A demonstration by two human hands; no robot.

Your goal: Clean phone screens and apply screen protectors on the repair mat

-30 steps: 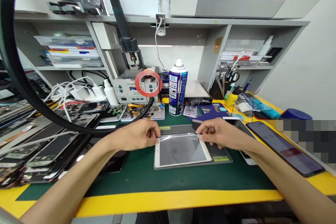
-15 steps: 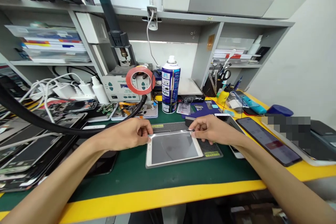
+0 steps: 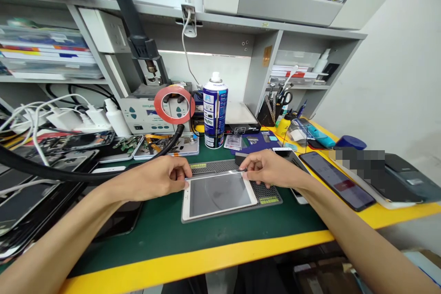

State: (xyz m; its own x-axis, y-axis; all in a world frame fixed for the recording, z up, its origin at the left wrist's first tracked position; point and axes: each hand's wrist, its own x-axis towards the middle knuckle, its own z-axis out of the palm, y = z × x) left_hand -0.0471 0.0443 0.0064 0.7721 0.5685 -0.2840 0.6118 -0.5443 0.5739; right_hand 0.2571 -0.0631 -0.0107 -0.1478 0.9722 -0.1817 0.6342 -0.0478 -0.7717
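well, nearest the person, a yellow table edge (image 3: 193,262) runs below the grip, and a green mat (image 3: 165,234) covers the surface beyond it. to the left of the grip, partly under the left forearm, lies a dark glass panel (image 3: 126,220). the white tablet (image 3: 220,195) lies flat between the hands and slightly nearer than them, its grey screen up. the left hand (image 3: 161,178) has thumb and fingertips drawn together at the tablet's far left corner; the right hand (image 3: 265,168) pinches likewise at the far right corner. whether they clamp the tablet itself or something thin along its edge, i cannot tell. under the tablet sits a perforated plate (image 3: 267,190), with yellow-green labels whose print is too small to read. right of the grip are a white-edged phone (image 3: 299,196) and a larger black phone (image 3: 339,179), its screen text blurred. beyond the grip stands a blue spray can (image 3: 215,115), crowded with picture panels and fine lettering, none legible. left of the can, a red tape roll (image 3: 157,105) hangs before a grey control unit (image 3: 144,119), its brand name smeared. farthest, above the grip, a grey shelf (image 3: 227,20) bears a pale machine (image 3: 275,2) with a yellow sticker, also unreadable.
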